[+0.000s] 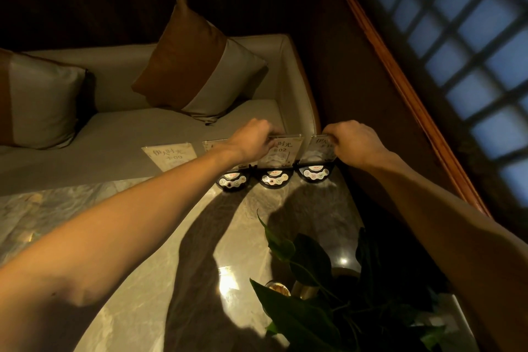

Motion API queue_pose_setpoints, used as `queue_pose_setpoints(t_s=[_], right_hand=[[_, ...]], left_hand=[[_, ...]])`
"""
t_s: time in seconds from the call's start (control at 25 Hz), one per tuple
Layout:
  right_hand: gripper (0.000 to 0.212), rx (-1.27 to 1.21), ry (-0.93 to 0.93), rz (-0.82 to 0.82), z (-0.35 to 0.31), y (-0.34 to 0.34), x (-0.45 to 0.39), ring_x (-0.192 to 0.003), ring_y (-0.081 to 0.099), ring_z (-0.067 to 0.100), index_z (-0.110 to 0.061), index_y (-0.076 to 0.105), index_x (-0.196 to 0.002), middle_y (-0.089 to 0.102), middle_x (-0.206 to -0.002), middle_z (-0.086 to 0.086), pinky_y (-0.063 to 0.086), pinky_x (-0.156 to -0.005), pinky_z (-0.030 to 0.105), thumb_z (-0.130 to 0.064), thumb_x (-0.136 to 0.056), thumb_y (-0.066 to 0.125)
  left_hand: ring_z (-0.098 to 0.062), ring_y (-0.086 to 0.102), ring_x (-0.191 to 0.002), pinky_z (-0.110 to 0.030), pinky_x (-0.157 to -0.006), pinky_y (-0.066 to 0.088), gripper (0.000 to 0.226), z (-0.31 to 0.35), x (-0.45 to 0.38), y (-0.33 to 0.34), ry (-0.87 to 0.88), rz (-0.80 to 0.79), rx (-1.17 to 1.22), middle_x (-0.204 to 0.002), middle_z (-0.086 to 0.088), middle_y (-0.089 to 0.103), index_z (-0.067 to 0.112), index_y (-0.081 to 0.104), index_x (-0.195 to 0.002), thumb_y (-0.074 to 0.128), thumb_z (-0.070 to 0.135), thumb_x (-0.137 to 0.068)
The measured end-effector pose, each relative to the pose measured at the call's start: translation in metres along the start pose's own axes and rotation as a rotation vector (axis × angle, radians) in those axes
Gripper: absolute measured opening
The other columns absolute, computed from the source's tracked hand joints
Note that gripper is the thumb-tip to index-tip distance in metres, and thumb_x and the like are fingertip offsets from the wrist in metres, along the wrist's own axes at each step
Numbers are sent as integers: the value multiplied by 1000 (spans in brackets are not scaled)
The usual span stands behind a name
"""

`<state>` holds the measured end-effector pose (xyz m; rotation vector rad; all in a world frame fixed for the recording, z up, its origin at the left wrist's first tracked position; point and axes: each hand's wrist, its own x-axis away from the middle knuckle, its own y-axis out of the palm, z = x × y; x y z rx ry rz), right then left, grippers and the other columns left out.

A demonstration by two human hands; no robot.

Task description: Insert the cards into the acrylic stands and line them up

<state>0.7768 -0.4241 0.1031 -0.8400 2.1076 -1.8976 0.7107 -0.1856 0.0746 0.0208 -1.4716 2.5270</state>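
Clear acrylic stands sit in a row at the far edge of the marble table [171,237], w/ a loose card [171,158] lying flat at the left. The left hand [251,138] pinches the top of the middle stand [281,153]; the right hand [353,141] grips the right stand [318,150].

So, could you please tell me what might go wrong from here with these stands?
1. The stands sit at the table's far edge; a nudge from the left hand or right hand could tip one onto the sofa.
2. The plant sits between the forearms; pulling back could snag it.
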Motion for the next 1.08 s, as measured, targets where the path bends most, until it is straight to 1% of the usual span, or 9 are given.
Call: queue_pose_setpoints(t_s=[0.16, 0.32, 0.56, 0.64, 0.76, 0.84, 0.92, 1.0, 1.08], right_hand=[[28, -16, 7, -11, 1, -1, -1, -102, 66, 19, -21, 65, -123, 70, -112, 0, 49, -83, 33, -13, -96, 59], [28, -19, 0, -6, 2, 1, 0, -102, 67, 20, -21, 64, -122, 71, -114, 2, 54, -85, 36, -12, -96, 59], [29, -46, 6, 41, 4, 7, 2, -106, 65, 23, -18, 64, -123, 68, -118, 6, 52, -86, 36, -8, -97, 55], [29, -55, 16, 46, 4, 9, 2, -105, 65, 23, -18, 64, -122, 69, -117, 5, 55, -88, 38, -8, -97, 55], [26, -49, 23, 33, 4, 11, 1, -102, 66, 23, -18, 63, -120, 70, -114, 4, 55, -91, 44, -9, -96, 57], [32, 0, 14, -9, 2, 11, -1, -111, 64, 24, -19, 60, -126, 69, -119, 5, 46, -105, 50, -11, -95, 58], [43, 28, 14, -23, -4, 11, -1, -129, 54, 26, -18, 53, -137, 63, -133, 6, 26, -118, 55, -14, -95, 59], [46, 43, -3, 9, -14, 10, 4, -139, 45, 27, -15, 50, -141, 55, -143, 9, 17, -120, 57, -19, -96, 58], [46, 60, -13, -5, -26, 6, 11, -142, 41, 28, -14, 49, -142, 50, -148, 11, 15, -121, 58, -23, -97, 57]], left_hand=[[-20, 66, -118, -41, -101, 53, 31, 0, 0, -1, -1, 6, 23, -126, -3, 72, 17, 69, -126, 63, 12, -96], [-20, 67, -116, -42, -100, 55, 30, -1, 2, 0, -6, 7, 39, -124, -4, 73, 18, 69, -126, 63, 13, -97], [-19, 65, -118, -41, -101, 54, 32, 1, 4, 1, -20, -2, 56, -127, -4, 71, 18, 67, -129, 62, 15, -97], [-19, 65, -118, -41, -101, 54, 33, 2, 4, 2, -36, -7, 62, -128, -4, 71, 18, 66, -130, 62, 15, -97], [-19, 65, -118, -35, -99, 54, 38, 4, 4, 1, -48, -44, 69, -129, -4, 70, 17, 62, -133, 65, 14, -95], [-20, 65, -118, -37, -99, 55, 45, 8, 6, -3, -57, -63, 45, -130, -5, 69, 16, 58, -138, 67, 16, -94], [-22, 65, -117, -40, -97, 56, 50, 8, 10, -8, -72, -52, 35, -131, -7, 68, 16, 53, -142, 68, 20, -94], [-25, 63, -119, -44, -98, 54, 54, 9, 17, -13, -69, -51, -14, -133, -9, 66, 17, 51, -143, 67, 28, -93], [-27, 58, -123, -47, -101, 51, 58, 9, 24, -19, -66, -74, -81, -136, -10, 62, 18, 49, -145, 65, 36, -93]])
